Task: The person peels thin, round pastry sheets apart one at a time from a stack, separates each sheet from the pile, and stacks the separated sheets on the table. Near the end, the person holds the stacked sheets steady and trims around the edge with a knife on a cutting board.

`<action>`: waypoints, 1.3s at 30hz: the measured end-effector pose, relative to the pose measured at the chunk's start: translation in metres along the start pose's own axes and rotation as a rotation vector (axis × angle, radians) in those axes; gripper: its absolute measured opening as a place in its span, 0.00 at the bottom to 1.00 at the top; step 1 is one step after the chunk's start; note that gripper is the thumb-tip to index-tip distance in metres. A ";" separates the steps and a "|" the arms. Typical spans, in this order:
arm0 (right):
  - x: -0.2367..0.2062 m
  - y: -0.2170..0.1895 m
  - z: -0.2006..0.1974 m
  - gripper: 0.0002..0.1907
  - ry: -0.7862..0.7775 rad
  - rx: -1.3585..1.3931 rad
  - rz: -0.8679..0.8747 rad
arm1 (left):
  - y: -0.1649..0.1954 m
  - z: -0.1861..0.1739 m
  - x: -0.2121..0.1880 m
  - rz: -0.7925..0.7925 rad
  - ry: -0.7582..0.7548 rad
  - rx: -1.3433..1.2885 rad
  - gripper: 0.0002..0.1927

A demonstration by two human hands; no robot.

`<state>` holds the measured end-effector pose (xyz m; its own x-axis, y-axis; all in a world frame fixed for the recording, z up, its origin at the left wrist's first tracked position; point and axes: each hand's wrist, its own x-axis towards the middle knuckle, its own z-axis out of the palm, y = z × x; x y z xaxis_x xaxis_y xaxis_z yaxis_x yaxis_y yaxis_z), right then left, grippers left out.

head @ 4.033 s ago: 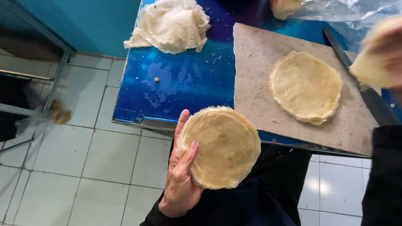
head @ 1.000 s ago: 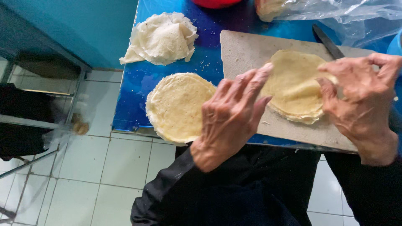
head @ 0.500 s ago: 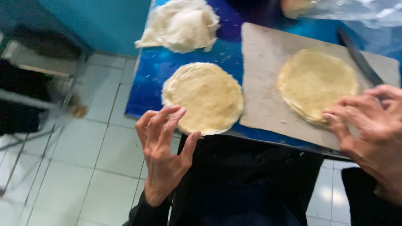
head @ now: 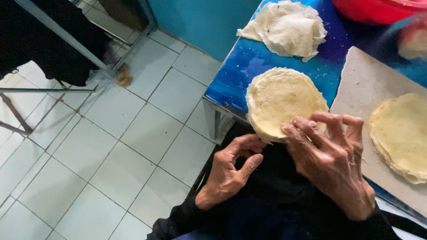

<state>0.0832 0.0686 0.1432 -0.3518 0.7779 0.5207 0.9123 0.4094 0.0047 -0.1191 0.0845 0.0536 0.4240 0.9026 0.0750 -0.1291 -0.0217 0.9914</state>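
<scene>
The round stack of flat yellow dough discs (head: 284, 100) lies on the blue table (head: 235, 75), at its near edge, with the stack's near rim projecting slightly past that edge toward the person. The right hand (head: 333, 162) rests over the near-right part of the stack — its fingers (head: 307, 129) are bent and spread, with the tips touching the top disc close to the rim. Whether they pinch a layer cannot be told. The left hand (head: 229, 171) sits just below the stack's near rim, off the table, loosely curled, thumb and forefinger drawn toward each other; it holds nothing visible, and contact with the stack cannot be confirmed.

To the right of the stack, a grey board (head: 360, 84) lies on the table, its left edge just beside the stack. A second stack of yellow discs (head: 402, 133) rests on the board, well apart from the first stack and just right of the right hand.

Toward the far edge of the table lies a crumpled pile of pale thin sheets (head: 287, 27). A red basin (head: 378, 10) stands at the far right — its contents are not visible. White floor tiles (head: 111, 146) extend left of the table.
</scene>
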 end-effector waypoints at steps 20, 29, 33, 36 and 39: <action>-0.057 -0.044 0.006 0.11 0.161 0.472 0.352 | -0.026 0.026 -0.018 -0.001 0.018 -0.645 0.17; -0.055 -0.043 -0.002 0.16 0.141 0.474 0.446 | -0.018 0.034 -0.020 0.067 -0.082 -0.586 0.16; -0.051 -0.046 -0.003 0.14 0.166 0.410 0.387 | -0.006 0.036 -0.021 0.129 -0.096 -0.484 0.14; -0.055 -0.047 -0.003 0.08 0.174 0.554 0.490 | -0.003 0.037 -0.020 0.115 -0.080 -0.470 0.15; -0.062 -0.043 -0.003 0.06 0.123 0.651 0.618 | -0.004 0.040 -0.019 0.117 -0.095 -0.490 0.15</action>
<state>0.0660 0.0012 0.1139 0.2203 0.9074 0.3580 0.6192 0.1535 -0.7701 -0.0909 0.0506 0.0523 0.4579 0.8626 0.2148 -0.5764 0.1041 0.8105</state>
